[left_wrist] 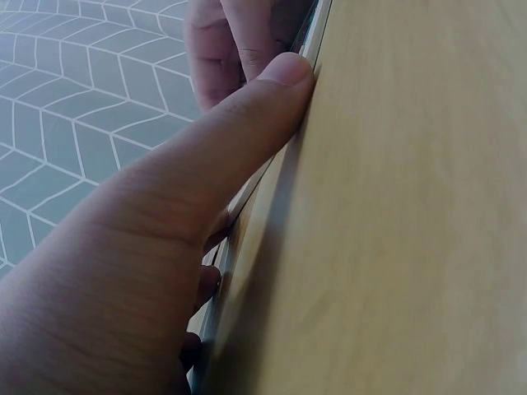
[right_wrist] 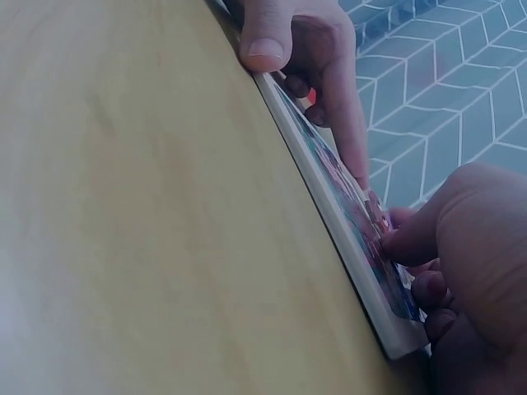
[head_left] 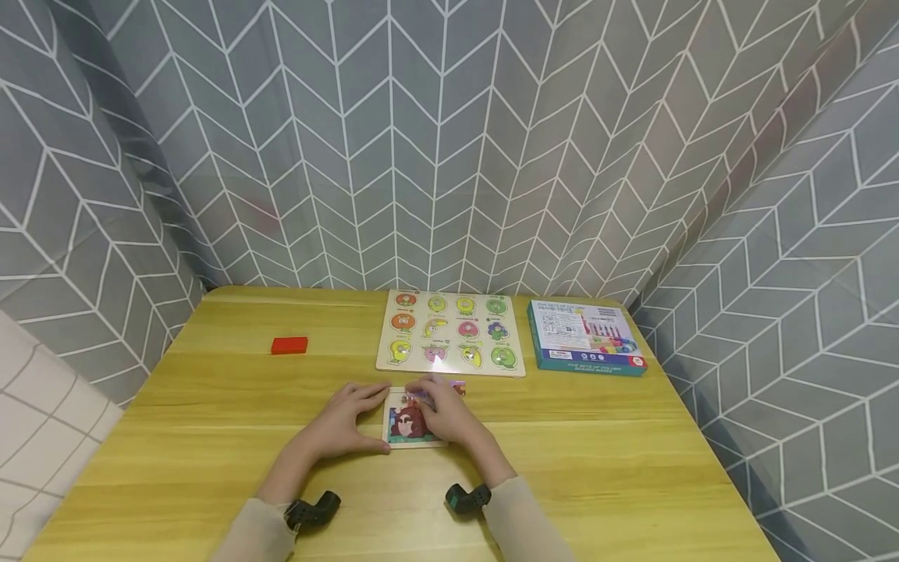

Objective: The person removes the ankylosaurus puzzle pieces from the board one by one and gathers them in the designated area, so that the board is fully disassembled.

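Note:
A small wooden jigsaw puzzle (head_left: 407, 425) lies on the table, with a red-haired figure and a light frame. My left hand (head_left: 344, 421) holds the frame at its left side, thumb at the near corner and index finger at the far corner. In the left wrist view the thumb (left_wrist: 247, 107) presses the near edge. Over the puzzle's right part, my right hand (head_left: 445, 410) pinches a small puzzle piece (right_wrist: 377, 216) between thumb and fingers, against the picture. Its fingers hide much of that piece. Another colourful piece (head_left: 459, 387) shows just beyond the right hand.
A fruit peg board (head_left: 382, 343) lies behind the puzzle. To its right is a boxed game set (head_left: 590, 363). A red block (head_left: 289, 345) sits at the left on the wooden table (head_left: 190, 437). Grey patterned curtains (head_left: 421, 156) surround the table's back and sides.

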Demonstrator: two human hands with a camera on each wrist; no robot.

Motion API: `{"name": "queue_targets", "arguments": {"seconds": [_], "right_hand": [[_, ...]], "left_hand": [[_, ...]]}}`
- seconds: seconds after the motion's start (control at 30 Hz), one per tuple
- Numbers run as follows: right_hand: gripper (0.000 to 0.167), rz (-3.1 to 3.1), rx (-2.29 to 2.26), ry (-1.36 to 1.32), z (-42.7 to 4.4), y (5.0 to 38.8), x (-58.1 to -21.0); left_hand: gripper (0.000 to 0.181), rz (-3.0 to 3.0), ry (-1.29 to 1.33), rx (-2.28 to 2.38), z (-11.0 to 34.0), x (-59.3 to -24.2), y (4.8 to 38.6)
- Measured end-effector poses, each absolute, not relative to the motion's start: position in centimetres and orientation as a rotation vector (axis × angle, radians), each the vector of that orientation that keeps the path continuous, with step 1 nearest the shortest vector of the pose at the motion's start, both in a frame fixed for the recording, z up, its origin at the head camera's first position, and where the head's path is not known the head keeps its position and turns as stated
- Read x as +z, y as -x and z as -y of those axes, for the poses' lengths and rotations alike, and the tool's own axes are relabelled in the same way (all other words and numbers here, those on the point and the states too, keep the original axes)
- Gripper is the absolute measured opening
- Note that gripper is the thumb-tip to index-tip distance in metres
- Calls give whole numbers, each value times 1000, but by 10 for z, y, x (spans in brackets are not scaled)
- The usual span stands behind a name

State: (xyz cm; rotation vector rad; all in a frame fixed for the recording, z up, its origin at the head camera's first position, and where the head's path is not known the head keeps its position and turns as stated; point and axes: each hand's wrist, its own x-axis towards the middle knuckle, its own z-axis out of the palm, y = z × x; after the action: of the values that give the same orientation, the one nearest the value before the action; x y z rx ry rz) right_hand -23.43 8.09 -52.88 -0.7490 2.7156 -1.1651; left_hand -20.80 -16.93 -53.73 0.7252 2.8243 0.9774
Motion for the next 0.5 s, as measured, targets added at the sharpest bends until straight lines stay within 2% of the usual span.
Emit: {"name": "queue_targets", "arguments": {"seconds": [0.5], "right_hand": [[27, -2739, -1121, 871, -88, 237, -531]], "left_hand": [[107, -2836, -744, 978, 169, -539, 208]]}}
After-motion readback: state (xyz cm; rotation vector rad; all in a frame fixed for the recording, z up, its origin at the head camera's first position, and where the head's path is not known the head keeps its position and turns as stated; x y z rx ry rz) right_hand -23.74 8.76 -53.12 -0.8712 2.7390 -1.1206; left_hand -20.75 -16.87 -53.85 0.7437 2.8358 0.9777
